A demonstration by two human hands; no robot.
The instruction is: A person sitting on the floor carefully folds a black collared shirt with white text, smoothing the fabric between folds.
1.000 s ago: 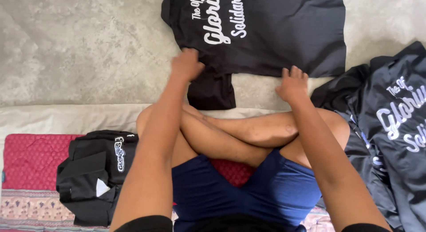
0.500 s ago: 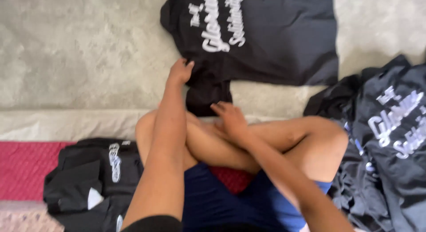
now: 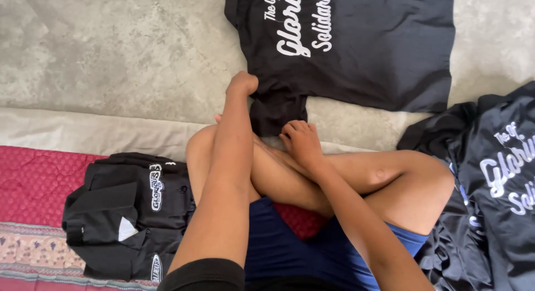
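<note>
A black t-shirt (image 3: 368, 51) with white lettering lies spread flat on the grey floor in front of me. Its near sleeve (image 3: 278, 113) points toward my crossed legs. My left hand (image 3: 243, 84) is closed on the cloth where that sleeve joins the body. My right hand (image 3: 301, 139) rests on the sleeve's lower edge, fingers curled onto the cloth, just above my shin.
A pile of folded black garments (image 3: 128, 213) with white logos sits at my left on a red patterned mat (image 3: 33, 179). A heap of unfolded black shirts (image 3: 490, 179) lies at my right. My bare legs and blue shorts (image 3: 290, 252) fill the near middle.
My right hand has left the shirt's lower hem and come across to the sleeve's end. My left hand has stayed at the sleeve seam, now gripping it.
</note>
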